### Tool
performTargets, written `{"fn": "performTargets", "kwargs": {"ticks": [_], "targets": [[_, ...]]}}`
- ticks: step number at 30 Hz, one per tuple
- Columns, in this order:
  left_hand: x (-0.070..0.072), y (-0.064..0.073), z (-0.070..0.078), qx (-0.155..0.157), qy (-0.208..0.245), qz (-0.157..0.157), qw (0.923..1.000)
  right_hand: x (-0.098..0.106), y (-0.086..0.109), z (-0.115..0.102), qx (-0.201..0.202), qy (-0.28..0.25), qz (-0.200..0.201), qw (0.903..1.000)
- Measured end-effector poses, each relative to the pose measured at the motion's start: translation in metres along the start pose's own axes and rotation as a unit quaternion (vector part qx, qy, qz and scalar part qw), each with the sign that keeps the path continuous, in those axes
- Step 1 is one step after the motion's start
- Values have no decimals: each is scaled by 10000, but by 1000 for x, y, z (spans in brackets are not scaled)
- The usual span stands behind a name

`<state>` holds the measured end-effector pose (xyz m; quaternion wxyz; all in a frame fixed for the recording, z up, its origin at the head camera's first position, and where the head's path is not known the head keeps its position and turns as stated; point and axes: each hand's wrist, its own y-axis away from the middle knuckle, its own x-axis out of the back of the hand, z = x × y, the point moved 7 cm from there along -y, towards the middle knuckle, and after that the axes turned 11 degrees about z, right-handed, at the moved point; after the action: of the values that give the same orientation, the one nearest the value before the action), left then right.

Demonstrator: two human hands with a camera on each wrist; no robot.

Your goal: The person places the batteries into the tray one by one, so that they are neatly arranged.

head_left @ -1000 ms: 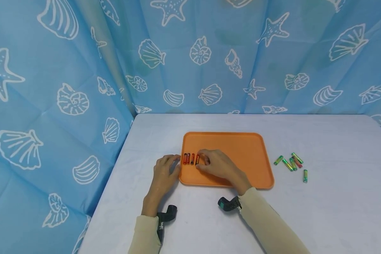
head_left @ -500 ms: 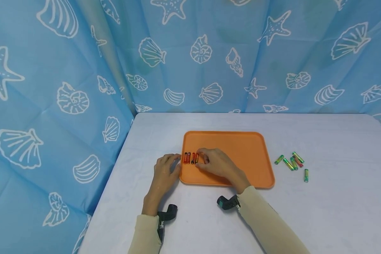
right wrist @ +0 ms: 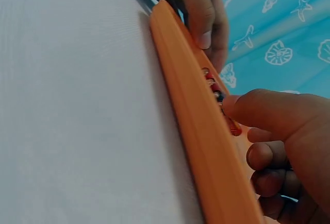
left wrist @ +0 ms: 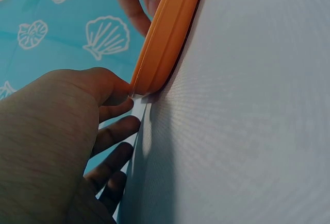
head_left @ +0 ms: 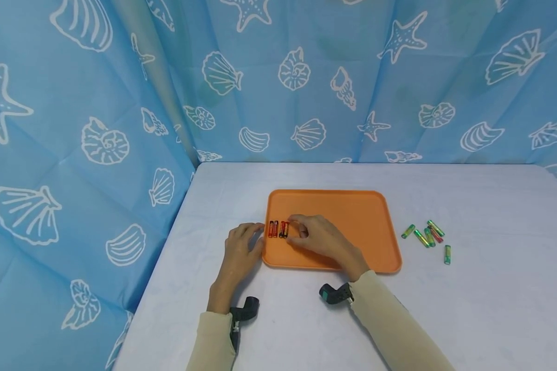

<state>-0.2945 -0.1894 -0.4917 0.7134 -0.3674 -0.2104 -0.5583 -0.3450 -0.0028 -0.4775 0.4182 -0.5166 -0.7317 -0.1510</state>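
Observation:
On the left part of an orange tray (head_left: 343,216) several red-and-black batteries stand side by side in a row. My right hand (head_left: 322,239) pinches the rightmost battery (head_left: 285,230) by its two ends, between thumb and index finger. That battery lies right beside its left neighbour (head_left: 281,229). A small gap parts these two from the left pair of batteries (head_left: 273,229). At the tray's left rim, my left hand (head_left: 239,252) rests with thumb and fingers spread. In the left wrist view its thumb (left wrist: 116,86) touches the tray's corner.
To the right of the tray, several green batteries (head_left: 421,239) and a red battery (head_left: 436,235) lie scattered on the white tablecloth (head_left: 492,299). A blue curtain with shell prints (head_left: 269,103) hangs behind the table and along its left side.
My right hand has slid the rightmost battery slightly left, closing the gap to its neighbour. The left hand stays at the tray's rim.

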Motion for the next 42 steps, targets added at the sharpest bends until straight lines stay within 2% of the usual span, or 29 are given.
{"fn": "performTargets", "kwargs": {"ticks": [6,13,23,32,35,39,42], "targets": [[0,0,2,109,27,-22,9999,22,14,7,-101,150,283,9994],[0,1,2,188,-2,-16,9998,55,35,17,182,215,631,9976],[-1,2,1,261,76,-59,9996,92,67,47,201,499,806,9953],[-2,5,3,330,95,-95,9994,127,91,79,-44,755,1043,9917],[-3,5,2,336,122,-121,9993,140,100,93,-312,884,1026,9903],[-3,5,3,225,141,-154,9995,156,114,114,-603,1049,1016,9874],[0,3,5,119,168,-97,9997,167,122,128,-609,1196,1130,9845]]}}
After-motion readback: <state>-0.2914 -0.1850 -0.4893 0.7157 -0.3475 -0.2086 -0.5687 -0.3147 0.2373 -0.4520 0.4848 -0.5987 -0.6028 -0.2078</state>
